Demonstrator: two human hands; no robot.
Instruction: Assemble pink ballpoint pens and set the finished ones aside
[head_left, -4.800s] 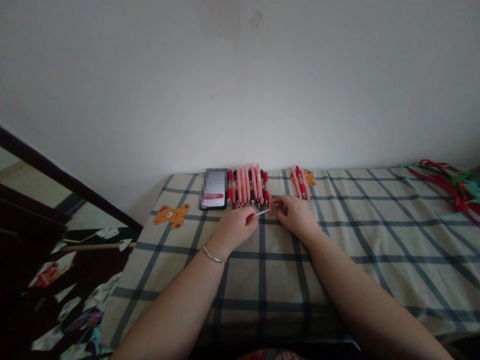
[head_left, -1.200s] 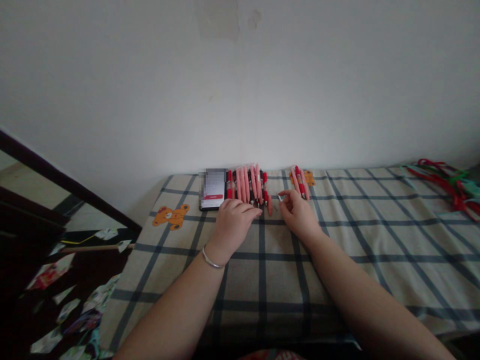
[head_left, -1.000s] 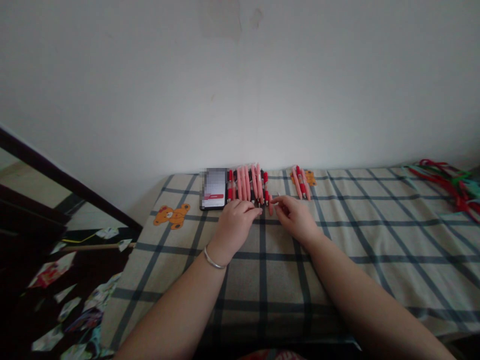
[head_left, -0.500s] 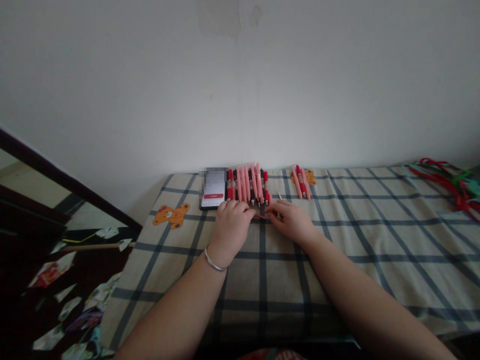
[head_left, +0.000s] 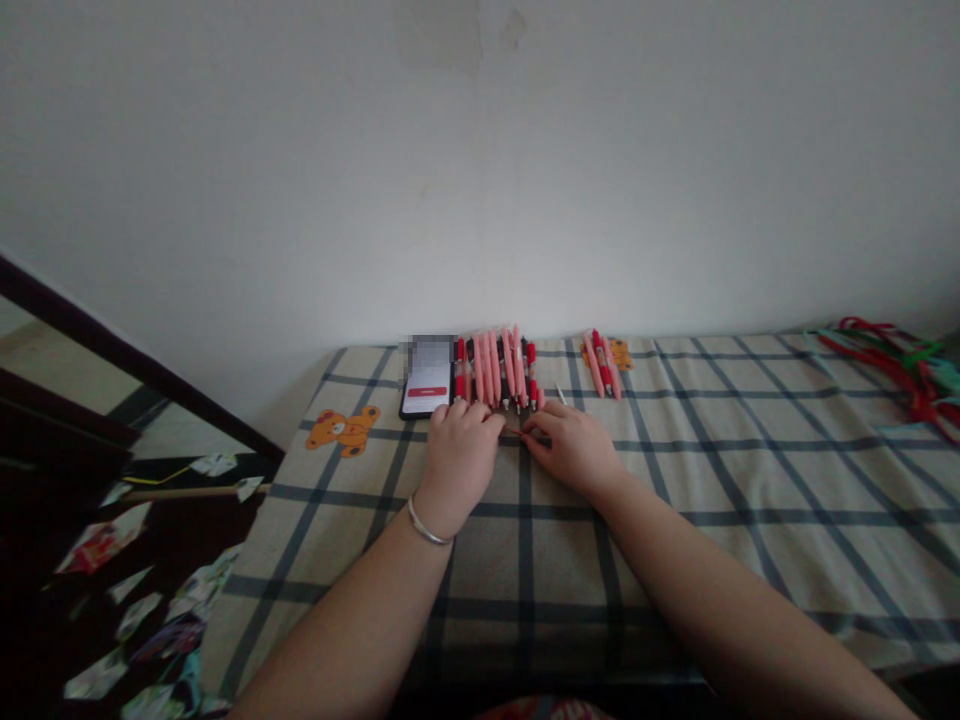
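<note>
My left hand (head_left: pixel 459 452) and my right hand (head_left: pixel 571 449) meet at the fingertips on the checked cloth (head_left: pixel 675 500), just in front of a row of pink and red pens (head_left: pixel 499 368). Both hands are curled and pinch a small pen part between them; only a sliver of it shows, too small to name. A thin white refill (head_left: pixel 561 395) lies on the cloth beside my right hand. A smaller group of pink and red pens (head_left: pixel 601 364) lies further right. A silver bangle sits on my left wrist.
A phone (head_left: pixel 427 377) with a lit screen lies left of the pen row. Red and green cords (head_left: pixel 892 362) are heaped at the far right. The wall stands right behind the pens. Paper scraps litter the dark floor (head_left: pixel 112 600) at the left.
The white refill, earlier held between my hands, now lies on the cloth. My right hand has moved left to meet my left hand, and a loose pink piece near the row is out of sight.
</note>
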